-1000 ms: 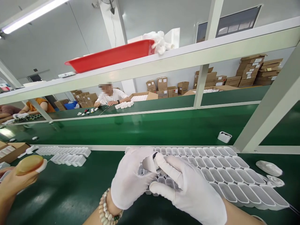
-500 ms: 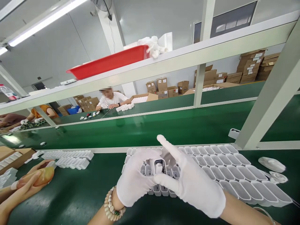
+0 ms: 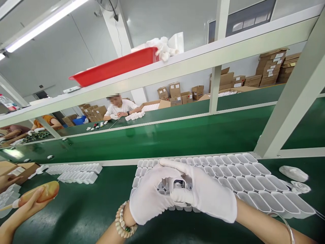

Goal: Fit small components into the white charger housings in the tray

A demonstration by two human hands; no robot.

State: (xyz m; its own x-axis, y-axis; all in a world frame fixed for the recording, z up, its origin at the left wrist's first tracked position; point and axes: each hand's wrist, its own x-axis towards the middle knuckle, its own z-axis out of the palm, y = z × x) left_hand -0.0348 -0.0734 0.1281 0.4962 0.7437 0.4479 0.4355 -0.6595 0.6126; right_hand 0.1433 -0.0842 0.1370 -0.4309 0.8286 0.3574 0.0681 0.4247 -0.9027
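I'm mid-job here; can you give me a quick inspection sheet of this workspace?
Surface: green tabletop, with glossy reflections.
Job's things: small white case between the hands, dark part inside; rows of open white cups behind and to the right.
Clutter: crumpled white bag and white roll at far right.
Hands: left hand and right hand, both white-gloved, closed around the case.
Cables: thin cord hanging along the pillar; nothing seen around the hands.
Surroundings: co-worker's hand at left holding an amber bottle; red tray on the shelf.
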